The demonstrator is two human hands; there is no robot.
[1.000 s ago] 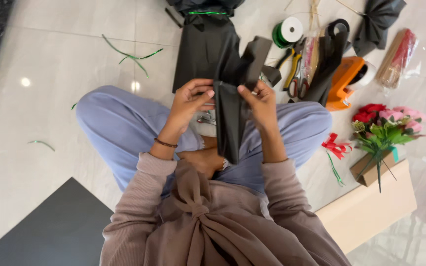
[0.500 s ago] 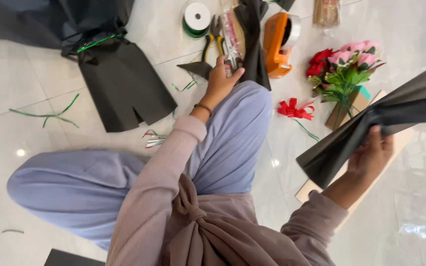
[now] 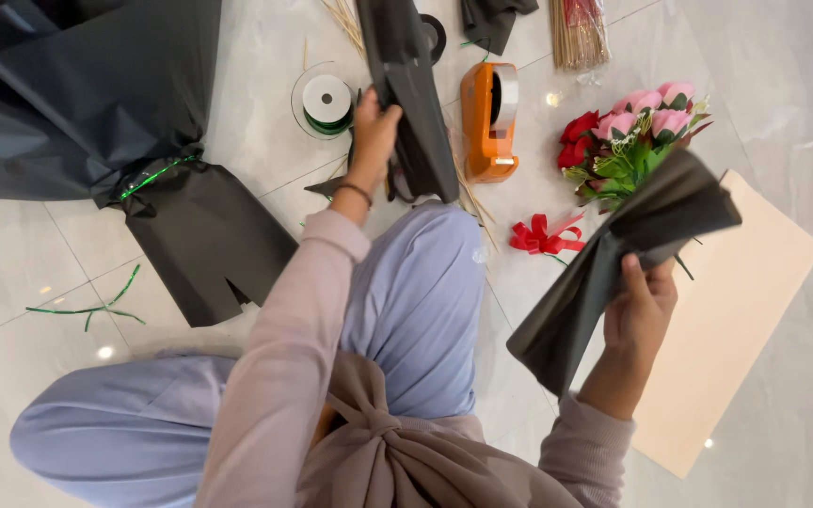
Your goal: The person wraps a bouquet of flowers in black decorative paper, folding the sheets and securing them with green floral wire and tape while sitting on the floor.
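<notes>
My left hand [image 3: 374, 127] is stretched forward over my knee and grips a long folded sheet of black wrapping paper [image 3: 411, 89] that stands up from the floor. My right hand [image 3: 640, 306] is out to the right and holds a second folded piece of black paper [image 3: 613, 273] by its lower edge, tilted up toward a small bouquet of red and pink roses [image 3: 632, 136]. A bracelet circles my left wrist.
On the tiled floor lie an orange tape dispenser [image 3: 488, 118], a reel of green ribbon [image 3: 325, 99], a red ribbon bow [image 3: 538, 235], a beige card sheet [image 3: 736, 320], bundled sticks [image 3: 578, 33], more black paper [image 3: 204, 235] tied with green ribbon, and loose green ribbon strips [image 3: 87, 306].
My hands have parted: one second ago both held one black piece over my lap. The right hand carried it to the right; the left reached forward and took hold of another black sheet.
</notes>
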